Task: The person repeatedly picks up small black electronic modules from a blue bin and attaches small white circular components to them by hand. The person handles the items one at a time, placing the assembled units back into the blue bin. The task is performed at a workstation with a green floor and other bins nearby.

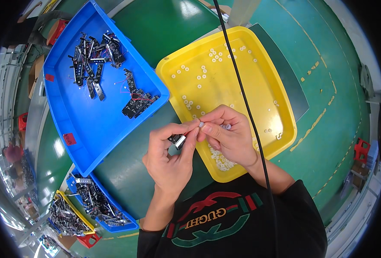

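My left hand (169,150) is closed around a small black electronic part (178,140) with a silvery metal piece on it. The fingertips of both hands meet above the near left side of the yellow tray (162,69). Between them is a small white ring (201,124), pinched by my right hand (231,137). A few more whitish rings (227,127) show among the right hand's curled fingers. Loose white rings (223,163) lie in a heap at the tray's near end, with others scattered over its bottom. Fingers hide where ring and part meet.
A large blue bin (108,116) at the left holds black parts with thin wires (91,56). Lower left stand a smaller blue bin (130,223) and a yellow bin (85,221), both full of similar parts. A black cable (238,73) hangs across the view over the tray.
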Demonstrator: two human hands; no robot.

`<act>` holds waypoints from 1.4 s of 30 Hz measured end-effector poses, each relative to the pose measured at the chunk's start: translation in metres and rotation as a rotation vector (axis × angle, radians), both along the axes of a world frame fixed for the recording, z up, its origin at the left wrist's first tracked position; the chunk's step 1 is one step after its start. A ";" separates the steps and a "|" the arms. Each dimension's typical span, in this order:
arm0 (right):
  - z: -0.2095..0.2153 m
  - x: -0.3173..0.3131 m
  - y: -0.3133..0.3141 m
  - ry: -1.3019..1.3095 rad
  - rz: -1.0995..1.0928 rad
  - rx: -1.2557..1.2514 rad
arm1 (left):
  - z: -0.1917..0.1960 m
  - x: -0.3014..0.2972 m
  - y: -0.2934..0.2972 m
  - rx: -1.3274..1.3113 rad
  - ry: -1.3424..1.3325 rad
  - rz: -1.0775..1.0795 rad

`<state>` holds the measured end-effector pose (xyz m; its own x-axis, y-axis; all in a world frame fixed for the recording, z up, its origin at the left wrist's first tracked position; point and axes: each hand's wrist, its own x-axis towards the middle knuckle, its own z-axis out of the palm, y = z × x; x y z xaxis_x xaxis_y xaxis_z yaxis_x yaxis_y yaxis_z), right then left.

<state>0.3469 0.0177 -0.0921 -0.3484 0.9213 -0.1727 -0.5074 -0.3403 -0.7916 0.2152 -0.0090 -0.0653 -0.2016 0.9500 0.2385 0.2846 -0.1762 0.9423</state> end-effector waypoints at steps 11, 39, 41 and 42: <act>0.000 0.006 0.001 0.105 0.082 -0.094 | 0.003 -0.015 0.007 -0.033 -0.042 -0.172; 0.002 -0.002 0.007 0.076 0.075 -0.505 | 0.049 -0.246 -0.240 -0.492 0.286 1.221; -0.003 0.000 0.005 0.151 0.148 -0.466 | 0.042 -0.255 -0.263 -0.507 0.285 1.266; -0.005 0.002 0.006 0.188 0.180 -0.448 | 0.038 -0.263 -0.275 -0.526 0.301 1.273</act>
<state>0.3487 0.0232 -0.0972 -0.5575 0.6942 -0.4554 -0.5294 -0.7198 -0.4491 -0.0477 -0.2841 -0.0277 -0.9832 0.1492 0.1049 0.1799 0.6991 0.6920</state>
